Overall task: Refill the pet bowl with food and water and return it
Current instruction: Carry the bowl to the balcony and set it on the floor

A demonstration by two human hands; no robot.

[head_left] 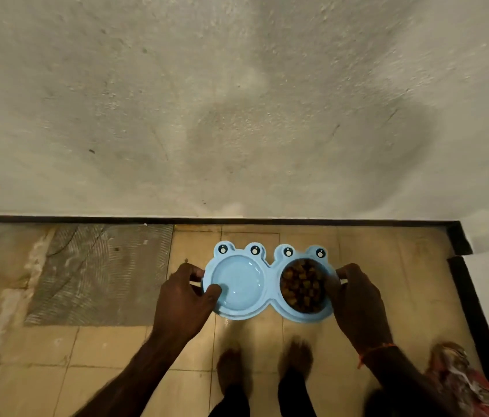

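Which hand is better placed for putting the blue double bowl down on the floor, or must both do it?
Both. The left hand grips the water side of the blue double pet bowl, and the right hand grips the kibble side. Releasing either would probably tilt it and spill.

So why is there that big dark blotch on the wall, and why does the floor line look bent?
Head view: the blotch on the wall looks like the person's own shadow, so the light probably comes from behind; the baseboard bends because of the wide-angle lens; the feet and red packet are blurred, the pet bowl fairly sharp.
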